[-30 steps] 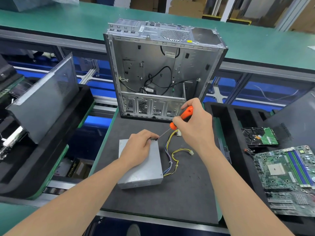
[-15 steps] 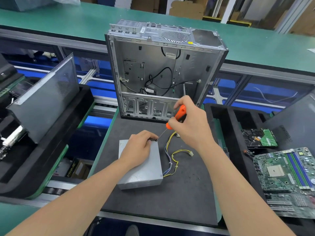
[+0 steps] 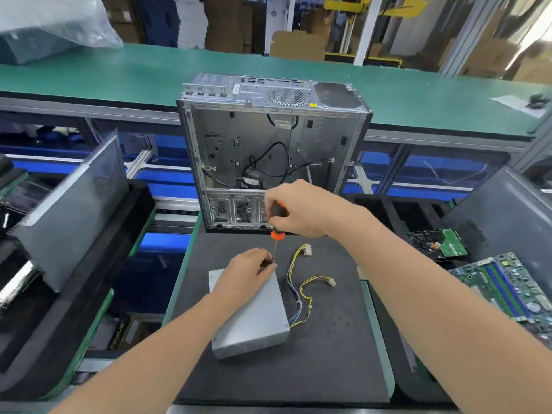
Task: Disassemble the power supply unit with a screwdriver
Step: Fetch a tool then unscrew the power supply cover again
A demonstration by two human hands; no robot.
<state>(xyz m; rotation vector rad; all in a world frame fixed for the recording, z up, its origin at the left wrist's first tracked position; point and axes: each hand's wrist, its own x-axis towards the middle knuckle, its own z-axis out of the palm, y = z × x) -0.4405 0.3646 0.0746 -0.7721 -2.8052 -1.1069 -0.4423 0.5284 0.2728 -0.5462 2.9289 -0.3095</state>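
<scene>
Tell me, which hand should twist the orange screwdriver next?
Right. The right hand grips the orange-handled screwdriver upright over the grey metal power supply box; the left hand pinches its tip.

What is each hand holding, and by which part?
The right hand grips the screwdriver by its orange handle. The left hand rests on the power supply unit, fingertips at the shaft's tip; whether they pinch it cannot be told.

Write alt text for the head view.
A right hand holds an orange screwdriver nearly upright, tip at the far edge of a grey power supply that the left hand steadies on a dark mat. An open PC case stands behind.
</scene>
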